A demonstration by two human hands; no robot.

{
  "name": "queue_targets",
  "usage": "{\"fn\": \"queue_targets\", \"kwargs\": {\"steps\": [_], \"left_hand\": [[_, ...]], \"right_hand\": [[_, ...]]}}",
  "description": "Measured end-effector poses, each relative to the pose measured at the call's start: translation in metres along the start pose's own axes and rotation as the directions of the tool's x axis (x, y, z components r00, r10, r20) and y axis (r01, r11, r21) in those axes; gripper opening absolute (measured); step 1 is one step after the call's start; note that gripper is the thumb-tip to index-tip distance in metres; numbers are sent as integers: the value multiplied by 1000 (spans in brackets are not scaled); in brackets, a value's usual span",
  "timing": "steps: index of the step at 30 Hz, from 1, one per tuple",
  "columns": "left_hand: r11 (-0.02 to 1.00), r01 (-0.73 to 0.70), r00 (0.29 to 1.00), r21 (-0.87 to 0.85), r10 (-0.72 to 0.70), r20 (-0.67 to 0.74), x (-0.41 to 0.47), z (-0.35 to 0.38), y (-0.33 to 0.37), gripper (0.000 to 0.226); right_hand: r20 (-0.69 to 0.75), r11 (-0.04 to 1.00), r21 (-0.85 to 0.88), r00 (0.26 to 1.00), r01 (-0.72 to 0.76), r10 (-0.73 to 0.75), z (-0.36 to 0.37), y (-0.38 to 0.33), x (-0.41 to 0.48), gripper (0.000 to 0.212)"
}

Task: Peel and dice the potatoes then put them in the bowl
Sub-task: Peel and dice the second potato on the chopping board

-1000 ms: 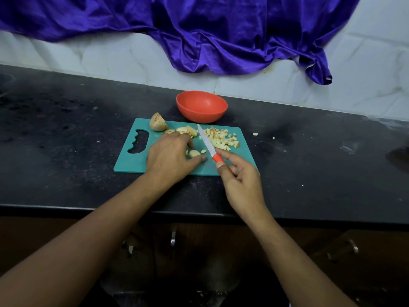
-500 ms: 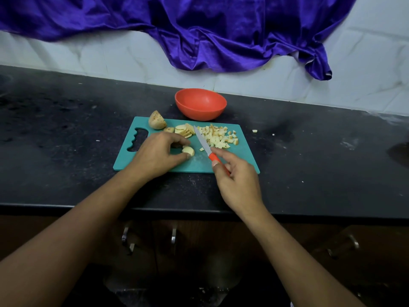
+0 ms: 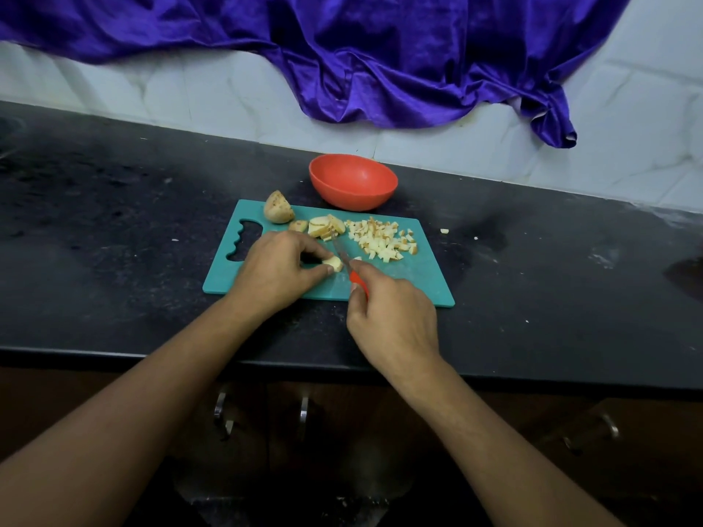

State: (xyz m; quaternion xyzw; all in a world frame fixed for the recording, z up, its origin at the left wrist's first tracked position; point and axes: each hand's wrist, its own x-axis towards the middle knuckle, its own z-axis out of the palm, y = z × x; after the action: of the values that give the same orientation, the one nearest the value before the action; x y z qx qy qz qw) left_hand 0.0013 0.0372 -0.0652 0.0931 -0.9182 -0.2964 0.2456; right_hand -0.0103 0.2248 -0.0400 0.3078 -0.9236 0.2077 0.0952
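At the front of the cutting board [image 3: 418, 283], the knife [image 3: 357, 278] is gripped by the right hand [image 3: 392, 321]. Its blade has been brought to a potato slice [image 3: 334, 263] pinched by the left hand [image 3: 277, 270]. More dicing is meant; the bowl [image 3: 353, 182] behind is unfilled.

Load on countertop [image 3: 114, 241]
Black countertop is carrying a teal cutting board [image 3: 418, 277] lying flat near its front edge; orange bowl [image 3: 353, 197] is sitting just behind the board, two small potato bits [image 3: 444, 231] are lying loose just right of it
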Motion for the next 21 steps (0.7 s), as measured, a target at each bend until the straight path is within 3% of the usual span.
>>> {"fn": "queue_targets", "kwargs": {"steps": [14,21], "left_hand": [[999,-12,999,52,14,-39,-2,2,2,14],[998,18,999,52,-16,-45,-3,1,4,16]], "right_hand": [[158,958,-258,983,128,-88,7,-8,5,56],[52,997,-71,999,-7,10,-1,18,6,45]]}}
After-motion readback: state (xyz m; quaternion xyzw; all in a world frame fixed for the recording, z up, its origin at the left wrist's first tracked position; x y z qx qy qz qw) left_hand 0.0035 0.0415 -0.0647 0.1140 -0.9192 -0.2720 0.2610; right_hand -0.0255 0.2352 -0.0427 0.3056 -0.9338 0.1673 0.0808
